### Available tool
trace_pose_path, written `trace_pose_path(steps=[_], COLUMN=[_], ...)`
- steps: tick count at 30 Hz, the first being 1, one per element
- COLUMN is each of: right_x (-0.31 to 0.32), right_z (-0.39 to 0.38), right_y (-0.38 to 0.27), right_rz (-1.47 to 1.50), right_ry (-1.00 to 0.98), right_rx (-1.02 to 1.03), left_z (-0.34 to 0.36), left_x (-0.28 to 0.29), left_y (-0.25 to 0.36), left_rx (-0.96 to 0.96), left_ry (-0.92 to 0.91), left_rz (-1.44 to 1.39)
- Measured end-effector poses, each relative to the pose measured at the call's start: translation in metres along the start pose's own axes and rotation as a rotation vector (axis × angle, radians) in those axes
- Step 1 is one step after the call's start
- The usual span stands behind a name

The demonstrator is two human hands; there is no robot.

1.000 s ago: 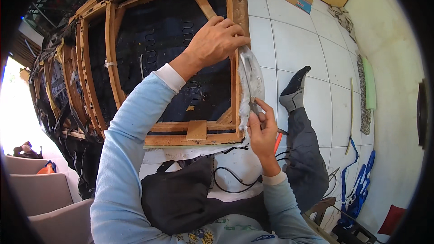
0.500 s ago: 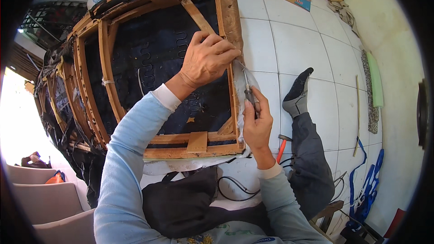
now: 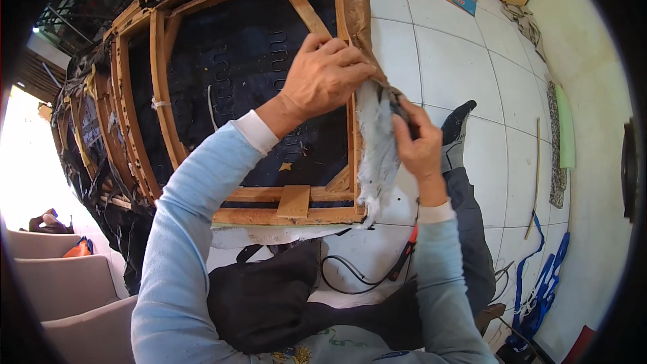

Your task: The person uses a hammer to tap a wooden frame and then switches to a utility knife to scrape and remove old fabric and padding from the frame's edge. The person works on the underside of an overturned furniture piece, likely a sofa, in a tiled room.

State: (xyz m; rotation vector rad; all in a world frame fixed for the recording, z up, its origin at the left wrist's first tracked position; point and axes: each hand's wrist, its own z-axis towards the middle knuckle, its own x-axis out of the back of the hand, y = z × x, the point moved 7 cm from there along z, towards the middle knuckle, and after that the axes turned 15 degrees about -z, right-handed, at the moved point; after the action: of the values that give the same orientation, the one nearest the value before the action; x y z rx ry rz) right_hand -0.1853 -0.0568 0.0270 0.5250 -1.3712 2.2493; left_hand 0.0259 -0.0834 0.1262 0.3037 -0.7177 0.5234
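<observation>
While the upturned wooden sofa frame (image 3: 256,128), backed with dark cloth and zigzag springs, is steadied by the left hand (image 3: 328,74), whose fingers are curled and pressed over its right rail, a strip of frayed grey-white fabric and padding (image 3: 375,152) hanging along that rail is pinched at its upper end by the right hand (image 3: 418,145), apparently so that it can be drawn away from the wood. The frame is propped on a white tiled floor (image 3: 465,67), where a red-handled tool (image 3: 408,246), a black cable (image 3: 350,276) and blue straps (image 3: 539,290) are scattered.
</observation>
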Motion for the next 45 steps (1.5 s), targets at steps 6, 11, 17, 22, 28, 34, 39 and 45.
trace_pose_path(steps=[6,11,17,22,28,34,39,45], right_x=[0.011,-0.025,-0.024,0.034,0.061,0.047,0.035,0.061], right_z=[-0.007,-0.026,-0.021,0.025,0.071,0.024,0.013,0.066], right_y=[-0.015,-0.048,-0.060,-0.103,-0.153,-0.091,-0.036,-0.016], right_rz=[-0.118,-0.049,-0.010,-0.314,-0.678,-0.408,-0.217,-0.282], right_ry=[-0.042,0.193,0.174,-0.338,-0.405,-0.274,-0.174,-0.339], right_rx=[-0.061,-0.067,-0.177,-0.383,0.009,-0.118,-0.021,0.024], left_z=[0.000,-0.005,-0.002,-0.003,-0.004,-0.001,-0.007,0.003], left_x=[-0.001,0.006,0.008,0.012,0.005,0.005,0.001,-0.008], left_y=[0.002,-0.002,-0.003,-0.002,-0.007,-0.010,-0.009,-0.006], left_rx=[0.066,0.078,0.107,0.156,0.214,0.157,0.121,0.117], left_ry=[0.002,0.016,0.044,0.113,0.108,0.099,0.056,0.076], left_rz=[-0.022,-0.036,-0.057,-0.110,-0.087,-0.018,0.008,0.004])
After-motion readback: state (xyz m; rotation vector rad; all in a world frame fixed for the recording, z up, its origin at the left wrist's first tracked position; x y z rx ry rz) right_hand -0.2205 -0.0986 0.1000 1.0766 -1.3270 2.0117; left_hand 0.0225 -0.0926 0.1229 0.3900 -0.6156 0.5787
